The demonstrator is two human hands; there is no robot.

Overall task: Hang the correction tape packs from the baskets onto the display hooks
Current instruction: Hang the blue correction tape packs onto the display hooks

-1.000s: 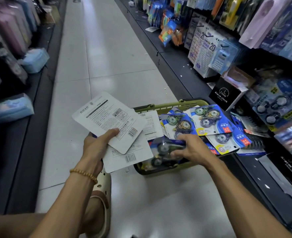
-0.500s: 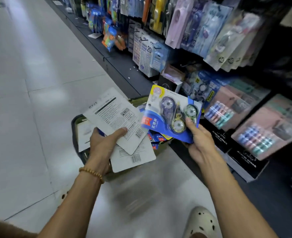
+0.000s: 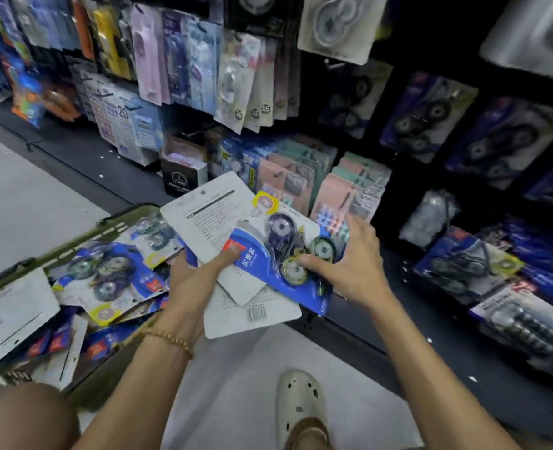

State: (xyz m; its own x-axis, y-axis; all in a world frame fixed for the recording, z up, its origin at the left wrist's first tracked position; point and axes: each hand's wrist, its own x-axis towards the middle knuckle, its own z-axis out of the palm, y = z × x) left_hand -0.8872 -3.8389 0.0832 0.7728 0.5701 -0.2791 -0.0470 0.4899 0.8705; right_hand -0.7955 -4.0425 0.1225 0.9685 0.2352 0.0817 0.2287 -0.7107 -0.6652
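- Your left hand (image 3: 187, 280) grasps a fanned stack of correction tape packs (image 3: 232, 287), most turned white back up, the thumb pressed on the red label of the top one.
- The top pack (image 3: 281, 251) faces up: blue card, yellow round sticker, three tape dispensers under the blister.
- Your right hand (image 3: 349, 264) grasps that top pack at its right edge, fingertips on the dispensers, thumb out of sight.
- The stack hangs above the floor, between the green basket (image 3: 73, 245) and the shelf.
- The basket sits at your left on the pale tiled floor (image 3: 25, 203), piled with more of the same packs, some face up, some back up.
- The display hooks are not clear to see; blue packs (image 3: 457, 264) hang on the dark rack at your right.
- A beaded bracelet (image 3: 168, 336) circles your left wrist; a cream clog (image 3: 297, 401) shows below.
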